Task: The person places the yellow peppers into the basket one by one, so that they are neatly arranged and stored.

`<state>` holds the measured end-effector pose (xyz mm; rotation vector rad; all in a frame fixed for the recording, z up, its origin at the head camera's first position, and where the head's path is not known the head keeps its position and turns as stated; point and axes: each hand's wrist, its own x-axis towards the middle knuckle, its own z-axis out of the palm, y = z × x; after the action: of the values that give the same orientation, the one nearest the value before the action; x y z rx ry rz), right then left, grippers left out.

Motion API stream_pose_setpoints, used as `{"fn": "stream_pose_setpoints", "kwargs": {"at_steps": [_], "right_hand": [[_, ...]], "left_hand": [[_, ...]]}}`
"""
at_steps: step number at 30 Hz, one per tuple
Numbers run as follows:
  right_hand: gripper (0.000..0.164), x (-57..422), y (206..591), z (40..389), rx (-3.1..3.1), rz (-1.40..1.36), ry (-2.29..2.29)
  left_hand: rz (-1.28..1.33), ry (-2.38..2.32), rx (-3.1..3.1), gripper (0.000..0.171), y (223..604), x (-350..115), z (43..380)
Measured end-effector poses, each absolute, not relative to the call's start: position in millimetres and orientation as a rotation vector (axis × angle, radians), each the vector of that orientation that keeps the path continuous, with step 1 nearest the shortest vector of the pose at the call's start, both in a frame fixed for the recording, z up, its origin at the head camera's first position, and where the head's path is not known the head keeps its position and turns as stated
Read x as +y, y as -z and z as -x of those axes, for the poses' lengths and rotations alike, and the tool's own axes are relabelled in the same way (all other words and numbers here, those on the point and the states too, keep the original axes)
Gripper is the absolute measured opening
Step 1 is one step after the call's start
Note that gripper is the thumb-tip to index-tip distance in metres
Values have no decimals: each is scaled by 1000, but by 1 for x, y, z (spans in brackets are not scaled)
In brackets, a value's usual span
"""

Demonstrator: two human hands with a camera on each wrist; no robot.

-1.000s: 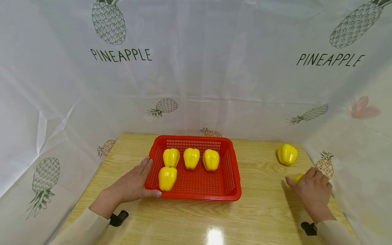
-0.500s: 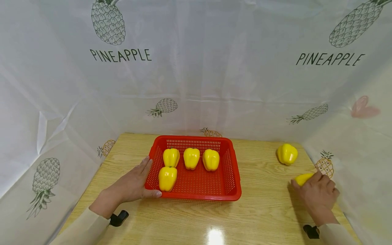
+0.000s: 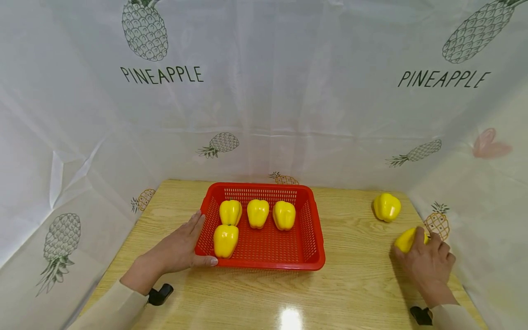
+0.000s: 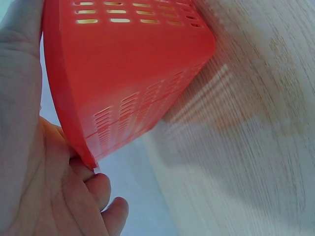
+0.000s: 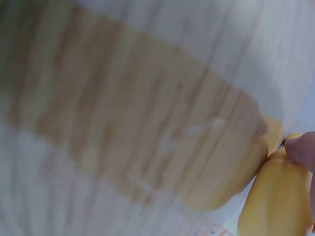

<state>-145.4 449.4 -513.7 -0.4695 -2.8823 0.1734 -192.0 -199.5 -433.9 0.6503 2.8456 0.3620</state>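
The left hand (image 3: 177,247) is resting thumb-wide against the red basket (image 3: 268,265), while the right hand (image 3: 429,266) is pinching a yellow pepper (image 3: 405,240) beneath it, whose smoothness could cause slipping.

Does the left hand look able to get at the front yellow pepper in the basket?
Likely yes: the left hand touches the left side of the red basket, close to the front pepper, and nothing covers the open top.
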Motion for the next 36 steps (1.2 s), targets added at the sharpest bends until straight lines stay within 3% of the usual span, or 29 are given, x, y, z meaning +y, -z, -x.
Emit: {"fn": "stream_pose_setpoints", "kwargs": {"at_steps": [5,12,20,36], "right_hand": [[95,451,518,145,-2827,336,-161],[112,455,523,147,-2719,77,-240],[100,460,521,152,-2716,-34,-235],[100,466,516,155,-2773,-69,-142]], "left_hand": [[-649,-366,2844,136,433,-199,192],[-633,-368,2836,138,434,-200,191],[-632,-366,2839,138,435,-201,190],[-637,-346,2832,138,428,-197,191]]}}
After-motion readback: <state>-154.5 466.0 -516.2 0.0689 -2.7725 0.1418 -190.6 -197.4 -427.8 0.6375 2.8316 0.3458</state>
